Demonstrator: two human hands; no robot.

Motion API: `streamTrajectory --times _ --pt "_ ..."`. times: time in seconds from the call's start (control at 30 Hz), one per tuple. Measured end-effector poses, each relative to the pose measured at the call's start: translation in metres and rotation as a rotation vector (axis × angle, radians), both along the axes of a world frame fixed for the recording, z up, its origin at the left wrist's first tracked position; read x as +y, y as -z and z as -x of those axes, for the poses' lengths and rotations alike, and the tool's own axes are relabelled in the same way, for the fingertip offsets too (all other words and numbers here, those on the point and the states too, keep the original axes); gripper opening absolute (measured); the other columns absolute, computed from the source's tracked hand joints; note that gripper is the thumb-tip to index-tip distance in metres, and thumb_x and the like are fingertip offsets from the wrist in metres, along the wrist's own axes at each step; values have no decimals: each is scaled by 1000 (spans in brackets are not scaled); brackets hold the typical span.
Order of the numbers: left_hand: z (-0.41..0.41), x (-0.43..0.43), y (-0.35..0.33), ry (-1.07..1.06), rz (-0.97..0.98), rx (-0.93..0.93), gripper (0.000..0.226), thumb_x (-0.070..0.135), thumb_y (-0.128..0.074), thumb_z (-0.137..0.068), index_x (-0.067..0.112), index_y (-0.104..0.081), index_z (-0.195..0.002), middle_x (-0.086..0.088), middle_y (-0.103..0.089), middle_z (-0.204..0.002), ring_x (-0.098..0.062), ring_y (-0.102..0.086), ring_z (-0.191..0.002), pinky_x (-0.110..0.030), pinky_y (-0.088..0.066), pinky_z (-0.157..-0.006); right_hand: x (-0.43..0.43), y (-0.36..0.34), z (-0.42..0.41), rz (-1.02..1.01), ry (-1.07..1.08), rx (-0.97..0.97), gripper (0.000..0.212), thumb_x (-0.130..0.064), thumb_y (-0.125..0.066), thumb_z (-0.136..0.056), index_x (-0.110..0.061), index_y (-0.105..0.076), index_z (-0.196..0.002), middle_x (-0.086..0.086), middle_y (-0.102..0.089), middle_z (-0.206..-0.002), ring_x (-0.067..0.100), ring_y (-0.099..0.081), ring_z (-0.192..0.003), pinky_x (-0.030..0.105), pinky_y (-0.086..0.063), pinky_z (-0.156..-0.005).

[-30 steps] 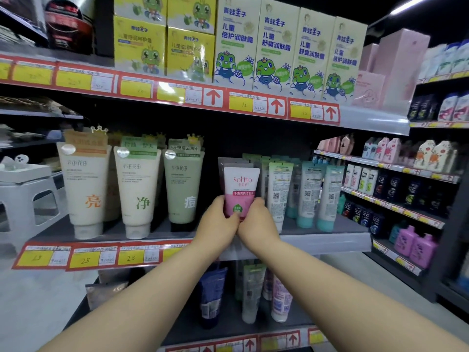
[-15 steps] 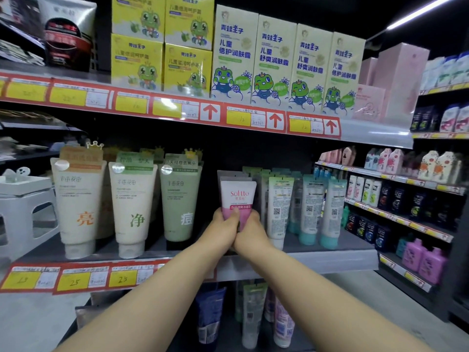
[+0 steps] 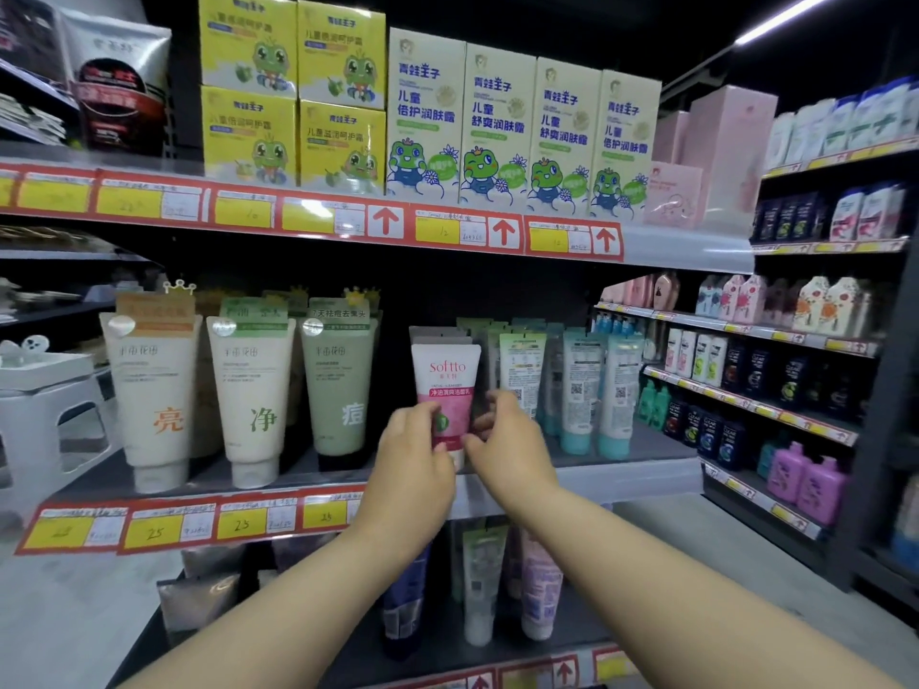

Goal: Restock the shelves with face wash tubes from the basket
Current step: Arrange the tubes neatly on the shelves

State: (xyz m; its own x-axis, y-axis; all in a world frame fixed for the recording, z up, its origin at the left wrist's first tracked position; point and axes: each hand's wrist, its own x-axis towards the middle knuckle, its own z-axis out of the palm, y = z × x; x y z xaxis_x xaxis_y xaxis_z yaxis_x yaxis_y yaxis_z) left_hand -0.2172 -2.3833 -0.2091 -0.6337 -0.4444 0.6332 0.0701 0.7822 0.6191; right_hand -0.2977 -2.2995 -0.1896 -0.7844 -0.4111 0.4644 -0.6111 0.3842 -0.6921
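A pink and white Softto face wash tube [image 3: 446,385] stands cap down near the front of the middle shelf [image 3: 626,477], in front of grey tubes of the same row. My left hand [image 3: 410,452] grips its lower left side. My right hand [image 3: 509,440] is at its lower right, thumb against the tube's base and fingers curled by its right edge. Both hands cover the tube's cap. The basket is not in view.
Three large tubes [image 3: 251,390] stand left of the Softto row and green and teal tubes [image 3: 577,387] right of it. Frog-printed boxes [image 3: 497,126] fill the top shelf. More tubes [image 3: 480,589] stand on the lower shelf. A white step stool [image 3: 45,405] is at far left and bottle shelving [image 3: 776,390] at right.
My two hands, clasped together over the tube's base before, have drawn slightly apart. The tube sits a little deeper and upright on the shelf. The camera has moved closer.
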Motion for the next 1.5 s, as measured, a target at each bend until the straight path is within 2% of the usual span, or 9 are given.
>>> streamTrajectory --times 0.13,0.23,0.33,0.53,0.67,0.9,1.13,1.37,1.5 --pt "10 22 -10 71 90 -5 44 1 -44 -90 12 -45 -133 -4 -47 -130 -17 -46 -119 -19 -35 -99 21 -5 13 121 126 36 29 -16 -61 -86 -16 -47 -111 3 -56 -102 21 -58 -94 39 -49 -85" --pt "25 35 -15 116 32 -70 50 1 -41 -93 13 -36 -141 -2 -41 -140 -14 -41 -126 -10 -26 -95 25 -5 27 142 180 -11 41 -20 -68 -83 -13 -45 -117 6 -46 -121 23 -53 -106 35 -45 -93" --pt "40 42 -15 206 -115 -105 54 -6 -37 -90 15 -35 -141 8 -43 -129 -7 -42 -121 0 -26 -88 26 -1 39 121 170 -50 56 -25 -72 -80 -10 -41 -125 8 -42 -128 25 -49 -115 33 -41 -97" --pt "66 47 -6 210 -191 -124 56 -10 -37 -84 12 -44 -136 -2 -46 -127 -12 -48 -118 -13 -32 -93 29 8 56 38 155 -16 75 -29 -76 -75 -8 -36 -134 10 -45 -132 27 -46 -123 39 -42 -100" --pt "73 54 -1 210 -184 -158 53 -8 -36 -89 11 -45 -137 -5 -42 -134 -17 -44 -126 -15 -30 -100 42 11 68 23 202 27 59 -22 -70 -78 -8 -44 -129 12 -47 -125 29 -49 -116 37 -44 -96" --pt "79 61 -6 116 -246 -188 79 -6 -42 -86 19 -5 -152 -5 -5 -158 -19 -11 -146 -25 -13 -116 48 14 68 103 167 -32 58 -11 -57 -82 -7 -35 -135 12 -50 -131 29 -52 -117 38 -46 -93" --pt "84 62 -16 112 -349 -287 78 8 -44 -92 20 4 -152 -6 -8 -156 -25 -27 -139 -33 -29 -110 45 14 69 148 126 -109 51 -26 -69 -82 -10 -47 -125 6 -60 -119 24 -57 -111 39 -47 -94" --pt "84 59 -20 148 -401 -242 59 -4 -45 -86 13 -34 -141 -9 -29 -143 -23 -42 -124 -30 -37 -107 49 10 67 233 108 -116 14 -14 -56 -83 -13 -58 -96 -5 -61 -79 18 -57 -78 27 -42 -62" --pt "89 60 -21 221 -451 -217 46 -3 -45 -88 10 -41 -133 -4 -54 -124 -12 -49 -103 -19 -37 -85 48 6 66 216 73 -105 11 -20 -56 -84 -11 -59 -91 4 -61 -87 19 -55 -81 27 -38 -62"
